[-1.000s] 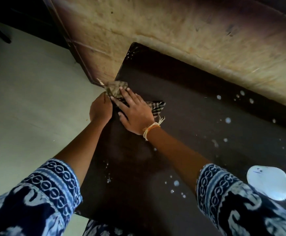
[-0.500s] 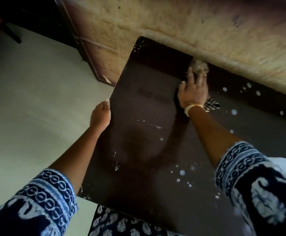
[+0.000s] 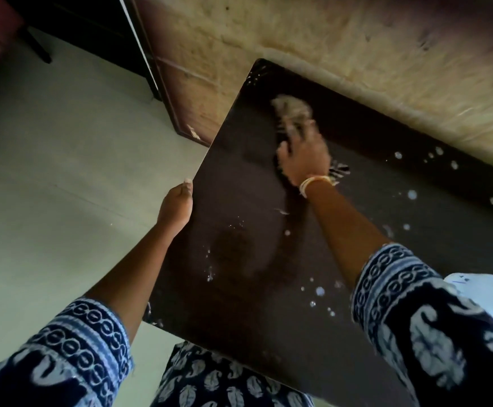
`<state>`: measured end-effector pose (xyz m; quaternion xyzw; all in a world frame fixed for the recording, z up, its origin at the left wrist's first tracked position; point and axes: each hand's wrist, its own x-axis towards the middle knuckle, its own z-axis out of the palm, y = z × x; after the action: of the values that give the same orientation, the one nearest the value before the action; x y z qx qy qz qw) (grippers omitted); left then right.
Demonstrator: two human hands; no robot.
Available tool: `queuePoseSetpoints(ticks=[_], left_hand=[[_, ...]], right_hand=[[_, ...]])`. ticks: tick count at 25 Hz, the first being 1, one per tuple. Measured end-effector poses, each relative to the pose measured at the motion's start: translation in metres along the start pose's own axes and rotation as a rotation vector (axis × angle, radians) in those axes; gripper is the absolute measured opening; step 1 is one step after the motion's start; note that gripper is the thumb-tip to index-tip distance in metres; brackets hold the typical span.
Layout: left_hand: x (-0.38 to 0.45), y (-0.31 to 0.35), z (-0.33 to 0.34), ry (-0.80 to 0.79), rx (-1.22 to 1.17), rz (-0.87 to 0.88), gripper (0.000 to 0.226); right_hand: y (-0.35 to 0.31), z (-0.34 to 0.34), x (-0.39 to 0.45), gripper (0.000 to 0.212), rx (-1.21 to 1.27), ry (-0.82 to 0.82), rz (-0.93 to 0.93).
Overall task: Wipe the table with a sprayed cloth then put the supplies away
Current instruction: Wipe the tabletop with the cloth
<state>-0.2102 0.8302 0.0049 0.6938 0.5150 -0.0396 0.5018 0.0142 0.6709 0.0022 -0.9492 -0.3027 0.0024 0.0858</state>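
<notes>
Pale floor (image 3: pixel 48 177) lies to the outside of the left hand; a worn plaster wall (image 3: pixel 356 54) stands beyond the right hand. Dark bench (image 3: pixel 239 289) fills the space between and ahead of both hands. Droplets (image 3: pixel 412 194) dot the surface to the right of the right hand, so wiping looks partly done; putting away not begun. Right hand (image 3: pixel 305 160) presses flat on the cloth (image 3: pixel 292 110), motion-blurred, at the far edge. Left hand (image 3: pixel 176 205) grips the bench's near-left edge. White object (image 3: pixel 486 295), unclear, by the right sleeve.
</notes>
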Motion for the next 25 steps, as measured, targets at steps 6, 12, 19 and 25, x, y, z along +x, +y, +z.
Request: queuePoseSetpoints(ticks=[6,12,19,25], left_hand=[[0.0,-0.001,-0.001,-0.021,0.044,0.025,0.057],[0.003,-0.006,-0.006,-0.075,0.035,-0.015,0.049],[-0.018,-0.021,-0.013,-0.097,0.124,-0.01,0.061],[-0.039,-0.049,-0.024,-0.114,0.183,0.006,0.055]], right_hand=[[-0.019,-0.002,-0.016,0.06,-0.001,0.018,0.121],[-0.083,-0.001,-0.128,0.061,-0.074,-0.261,-0.747],[0.046,-0.011,-0.051,0.061,-0.022,0.012,0.145],[-0.046,-0.003,-0.126,0.059,0.011,-0.067,-0.275]])
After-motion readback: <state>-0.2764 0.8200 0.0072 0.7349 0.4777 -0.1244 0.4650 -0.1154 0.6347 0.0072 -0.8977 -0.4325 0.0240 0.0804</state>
